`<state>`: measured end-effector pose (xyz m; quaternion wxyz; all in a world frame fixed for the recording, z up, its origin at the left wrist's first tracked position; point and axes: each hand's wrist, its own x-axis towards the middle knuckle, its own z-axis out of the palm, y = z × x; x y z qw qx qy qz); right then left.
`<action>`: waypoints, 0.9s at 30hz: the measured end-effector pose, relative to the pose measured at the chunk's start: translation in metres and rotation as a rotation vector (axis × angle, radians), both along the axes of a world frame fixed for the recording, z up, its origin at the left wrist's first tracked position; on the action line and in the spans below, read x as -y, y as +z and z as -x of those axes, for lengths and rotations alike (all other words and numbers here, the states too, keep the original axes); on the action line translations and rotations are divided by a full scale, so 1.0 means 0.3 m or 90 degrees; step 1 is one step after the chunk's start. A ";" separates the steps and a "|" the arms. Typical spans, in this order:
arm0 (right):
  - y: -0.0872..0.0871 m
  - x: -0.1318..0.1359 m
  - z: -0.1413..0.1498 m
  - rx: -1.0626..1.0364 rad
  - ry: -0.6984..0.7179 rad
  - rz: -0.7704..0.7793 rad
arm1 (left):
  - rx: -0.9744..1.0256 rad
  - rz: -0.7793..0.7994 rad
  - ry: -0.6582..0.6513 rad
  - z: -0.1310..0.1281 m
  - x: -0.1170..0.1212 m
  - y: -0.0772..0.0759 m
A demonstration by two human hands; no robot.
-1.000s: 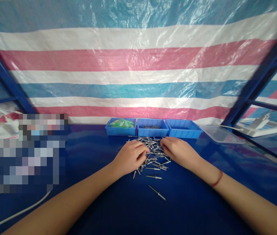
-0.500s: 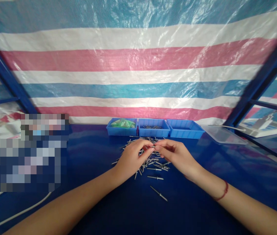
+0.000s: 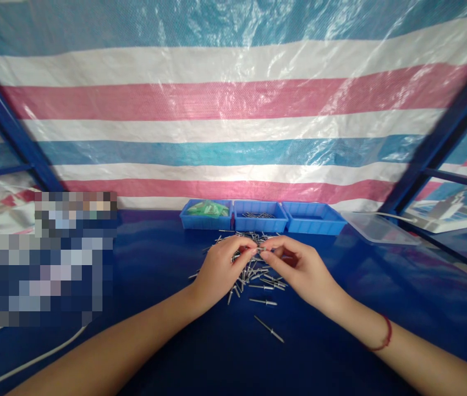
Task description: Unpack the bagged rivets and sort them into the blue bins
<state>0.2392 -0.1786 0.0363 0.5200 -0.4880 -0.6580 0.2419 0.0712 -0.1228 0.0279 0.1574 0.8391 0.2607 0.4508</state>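
My left hand and my right hand meet over a loose pile of pop rivets, fingertips close together. Between them is a thin metal pop rivet, lying roughly level. Thumb and forefinger of each hand pinch one end of it, and the fingers cover much of its length. A small greenish spot shows by the right fingertips, too small to name. Nearer to me, one single rivet lies crosswise and another rivet lies slanted on the blue tabletop.
Behind the pile stand three blue bins: the left bin with a green plastic packet, the middle bin with rivets, and the right bin. A clear plastic lid lies right. White cable runs along the left.
My right hand has shifted slightly to the right, its fingertips drawn a little away from the left ones, so more of the rivet shows. My left hand has hardly moved.
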 end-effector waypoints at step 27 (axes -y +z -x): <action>0.071 -0.330 -0.108 0.473 -0.255 -0.195 | -0.411 -0.045 0.013 0.188 -0.173 0.047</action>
